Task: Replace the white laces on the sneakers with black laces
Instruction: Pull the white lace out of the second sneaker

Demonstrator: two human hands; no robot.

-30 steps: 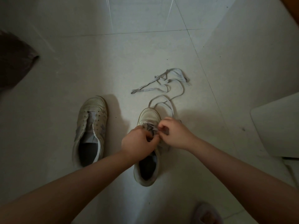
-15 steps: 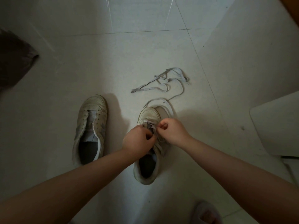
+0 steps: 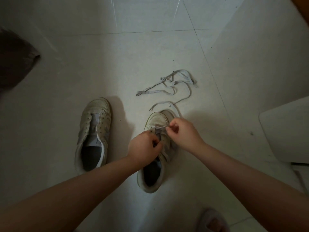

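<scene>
**Inspector:** Your right hand (image 3: 181, 131) is curled, its fingertips pinching a short run of white lace (image 3: 160, 127) that leads left to the top eyelets of the right shoe (image 3: 158, 122). That run looks taut between your fingers and the shoe.

**Operator:** And my left?

**Inspector:** Your left hand (image 3: 144, 145) is curled over the middle of the same shoe, fingertips down at the tongue. It appears to grip something there, lace or tongue; I cannot tell which.

**Operator:** Where does the rest of the lace lie?

**Inspector:** It trails from the toe of the right shoe across the floor (image 3: 150, 52) and ends in a loose heap (image 3: 168, 84) beyond the shoe. Whether the heap is one lace or two, I cannot tell.

**Operator:** The other shoe?

**Inspector:** The left shoe (image 3: 94, 131) stands beside the right one, apart from it, toe pointing away from you. Its eyelets show bare and its tongue is exposed. Neither of your hands touches it.

**Operator:** Anything else in view?

**Inspector:** A dark cloth (image 3: 15, 62) at the left edge, a pale rounded object (image 3: 287, 129) at the right edge, and a slipper (image 3: 212, 221) at the bottom edge, near your right forearm.
</scene>
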